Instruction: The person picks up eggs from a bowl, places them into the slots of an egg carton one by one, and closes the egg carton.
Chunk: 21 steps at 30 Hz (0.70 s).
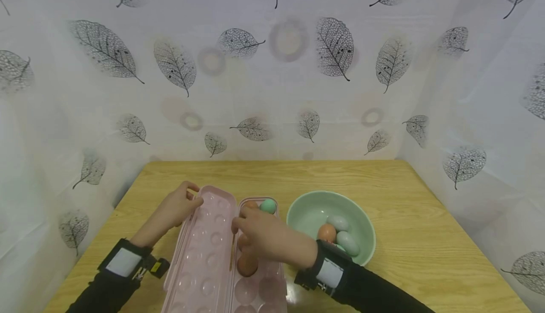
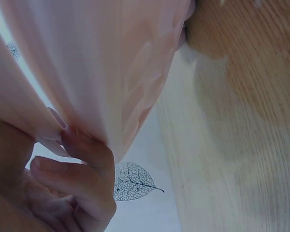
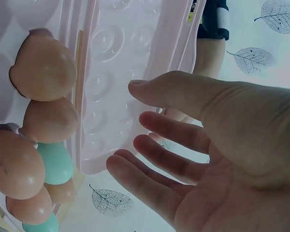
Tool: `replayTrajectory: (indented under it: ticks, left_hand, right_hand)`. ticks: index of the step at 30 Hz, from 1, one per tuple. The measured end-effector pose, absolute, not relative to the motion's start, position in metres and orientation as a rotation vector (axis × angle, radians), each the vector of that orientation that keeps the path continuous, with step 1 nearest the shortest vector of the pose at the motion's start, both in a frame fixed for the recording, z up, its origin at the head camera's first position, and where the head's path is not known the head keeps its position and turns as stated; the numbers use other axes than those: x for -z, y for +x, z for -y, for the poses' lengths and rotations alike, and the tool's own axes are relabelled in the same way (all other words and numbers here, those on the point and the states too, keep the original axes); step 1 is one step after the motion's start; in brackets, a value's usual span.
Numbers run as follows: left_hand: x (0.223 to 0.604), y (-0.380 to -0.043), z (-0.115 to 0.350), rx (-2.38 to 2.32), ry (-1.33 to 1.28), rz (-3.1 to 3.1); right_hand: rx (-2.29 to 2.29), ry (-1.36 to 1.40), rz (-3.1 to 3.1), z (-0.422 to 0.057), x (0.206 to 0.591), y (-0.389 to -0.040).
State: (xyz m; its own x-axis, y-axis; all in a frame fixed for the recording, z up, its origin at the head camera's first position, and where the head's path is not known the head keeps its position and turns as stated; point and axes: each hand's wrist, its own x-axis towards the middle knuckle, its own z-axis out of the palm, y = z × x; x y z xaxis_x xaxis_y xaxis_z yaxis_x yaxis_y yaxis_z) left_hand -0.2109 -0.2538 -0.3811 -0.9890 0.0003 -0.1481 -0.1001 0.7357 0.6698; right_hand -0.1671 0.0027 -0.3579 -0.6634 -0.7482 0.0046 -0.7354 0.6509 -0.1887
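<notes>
A pink egg carton stands open, its lid (image 1: 213, 247) on the left and its egg tray (image 1: 282, 275) on the right. My left hand (image 1: 175, 207) pinches the lid's outer edge near the far corner; the left wrist view shows the fingertips (image 2: 77, 137) at that edge. Over the tray hovers my right hand (image 1: 268, 235), palm facing the lid, fingers apart and slightly bent, holding nothing. In the tray's far part sit several brown eggs (image 1: 247, 265) and green eggs (image 1: 268, 205), partly hidden by the right hand in the head view. Near cups hold no eggs.
Right of the carton, close to my right wrist, is a pale green bowl (image 1: 304, 206). Inside lie a brown egg (image 1: 327, 232), pale grey eggs (image 1: 348, 243) and a partly covered green one. A leaf-patterned sheet (image 1: 281, 91) surrounds the wooden table (image 1: 408, 228).
</notes>
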Motion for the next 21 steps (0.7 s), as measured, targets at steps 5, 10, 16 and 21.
replayTrajectory:
  ticks: [5, 10, 16, 21]
  left_hand:
    - [0.381, -0.210, 0.254, -1.092, -0.075, -2.801]
    - [0.382, -0.209, 0.254, -1.098, -0.075, -2.800]
    - [0.383, -0.210, 0.255, -1.107, -0.070, -2.793]
    - [0.383, -0.210, 0.255, -1.111, -0.073, -2.789]
  right_hand:
    - [0.293, -1.305, -2.799, -0.006, 0.355, -0.166]
    - [0.310, -1.271, -2.789, -0.008, 0.355, -0.168]
    - [0.383, -1.312, -2.774, -0.019, 0.358, -0.173]
    - [0.430, -1.205, -2.740, -0.027, 0.361, -0.184]
